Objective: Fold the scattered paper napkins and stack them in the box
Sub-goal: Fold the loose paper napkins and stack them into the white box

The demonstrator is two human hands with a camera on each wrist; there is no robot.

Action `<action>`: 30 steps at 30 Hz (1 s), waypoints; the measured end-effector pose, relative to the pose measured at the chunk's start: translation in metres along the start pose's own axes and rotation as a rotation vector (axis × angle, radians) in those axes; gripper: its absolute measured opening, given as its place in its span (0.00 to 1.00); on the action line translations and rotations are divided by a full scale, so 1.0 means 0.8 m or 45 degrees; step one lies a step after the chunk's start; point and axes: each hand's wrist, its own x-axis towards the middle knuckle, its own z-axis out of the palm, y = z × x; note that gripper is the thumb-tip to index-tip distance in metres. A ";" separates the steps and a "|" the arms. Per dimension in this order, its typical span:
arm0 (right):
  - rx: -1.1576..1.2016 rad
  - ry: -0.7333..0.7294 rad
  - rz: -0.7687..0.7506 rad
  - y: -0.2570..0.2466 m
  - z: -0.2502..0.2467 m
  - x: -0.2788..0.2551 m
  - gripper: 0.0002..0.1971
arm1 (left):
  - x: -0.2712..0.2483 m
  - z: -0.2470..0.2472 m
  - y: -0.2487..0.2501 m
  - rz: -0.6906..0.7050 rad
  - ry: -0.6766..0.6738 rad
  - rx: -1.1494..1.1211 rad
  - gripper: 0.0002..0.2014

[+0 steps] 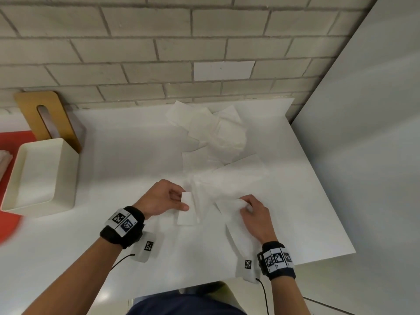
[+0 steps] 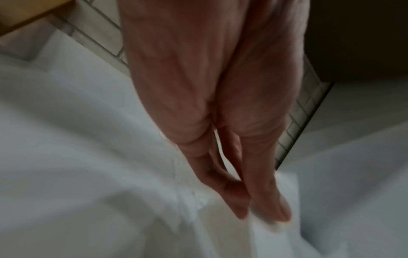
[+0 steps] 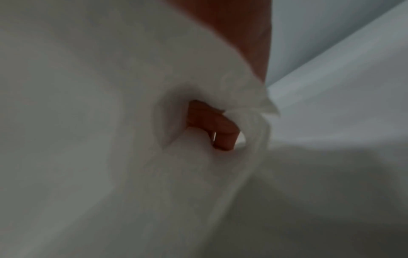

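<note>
Two hands work at the bench [image 1: 118, 169]: the left hand [image 1: 162, 198] and the right hand [image 1: 255, 214], each with one marker-covered wristband. One cream box [image 1: 41, 176] stands at the left, one wooden slotted lid [image 1: 45, 119] leaning behind it. The loose white napkins [image 1: 213, 133] overlap too much to count, at least six.

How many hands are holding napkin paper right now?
2. The left hand pinches a folded napkin near the table's front; the right hand grips a looser napkin beside it.
</note>
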 end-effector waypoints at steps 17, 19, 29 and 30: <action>0.312 -0.431 -0.649 -0.179 -0.078 -0.056 0.04 | -0.009 -0.034 0.104 0.459 0.077 0.102 0.07; 0.262 -0.251 -0.729 -0.180 -0.058 -0.031 0.05 | -0.014 -0.034 0.126 0.509 0.075 0.102 0.05; 0.668 0.116 -0.550 -0.189 0.006 0.001 0.05 | -0.017 -0.030 0.153 0.553 0.314 0.012 0.10; 0.660 0.139 -0.560 -0.190 0.008 0.002 0.07 | -0.015 -0.030 0.152 0.552 0.321 0.013 0.12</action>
